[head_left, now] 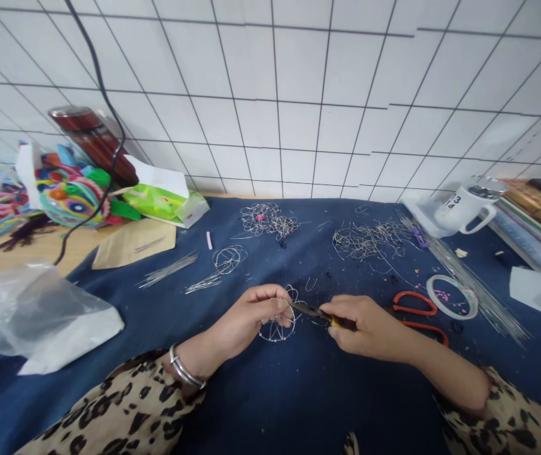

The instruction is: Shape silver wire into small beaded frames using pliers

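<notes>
My left hand [263,308] is closed in a pinch on a round wire ornament [276,339], a hoop with crossing wires and small pink beads along its lower rim. In my right hand [363,325] is a pair of pliers [315,312] with dark jaws and a yellow-marked handle. The jaws point left and reach the wire beside my left fingertips; whether they grip it I cannot tell. Thin wire loops stick up just above the ornament. A small bent wire [311,284] lies on the cloth behind the pliers.
Red-handled scissors [415,303] lie right of my right hand, beside a white ring [474,309] around pink beads. Wire tangles [370,241] and straight wires [169,270] lie on the blue cloth [261,404]. A white mug [464,205] stands back right; a plastic bag [71,316] lies left.
</notes>
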A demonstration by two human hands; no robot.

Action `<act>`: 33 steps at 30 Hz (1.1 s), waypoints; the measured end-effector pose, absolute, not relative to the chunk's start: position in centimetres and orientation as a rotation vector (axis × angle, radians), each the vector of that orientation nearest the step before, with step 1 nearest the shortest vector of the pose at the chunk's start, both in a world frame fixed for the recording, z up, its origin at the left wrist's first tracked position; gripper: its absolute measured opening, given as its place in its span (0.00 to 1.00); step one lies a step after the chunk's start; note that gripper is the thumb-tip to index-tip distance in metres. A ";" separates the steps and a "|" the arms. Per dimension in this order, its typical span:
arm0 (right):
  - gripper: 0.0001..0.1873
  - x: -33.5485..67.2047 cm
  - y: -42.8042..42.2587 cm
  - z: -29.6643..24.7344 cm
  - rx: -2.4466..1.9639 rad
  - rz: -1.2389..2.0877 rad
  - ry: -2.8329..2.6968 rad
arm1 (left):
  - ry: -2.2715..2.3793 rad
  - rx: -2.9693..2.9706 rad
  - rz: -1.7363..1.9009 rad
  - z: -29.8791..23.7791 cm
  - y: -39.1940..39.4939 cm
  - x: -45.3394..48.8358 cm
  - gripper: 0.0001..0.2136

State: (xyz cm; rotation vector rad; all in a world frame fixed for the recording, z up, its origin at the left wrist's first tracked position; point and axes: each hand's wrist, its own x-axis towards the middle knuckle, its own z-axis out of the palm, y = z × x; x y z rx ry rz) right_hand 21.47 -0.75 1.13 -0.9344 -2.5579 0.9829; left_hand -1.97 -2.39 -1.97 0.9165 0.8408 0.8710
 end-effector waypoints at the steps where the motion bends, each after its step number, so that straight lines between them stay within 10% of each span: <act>1: 0.07 21.5 -0.8 1.1 -0.929 0.979 -2.562 | 0.841 0.910 0.867 -2.0 -2.4 -2.0 0.05; 33: 0.16 21.5 -1.1 -0.1 -0.967 0.480 -2.679 | 0.937 1.079 0.762 -1.5 -1.6 -2.7 0.03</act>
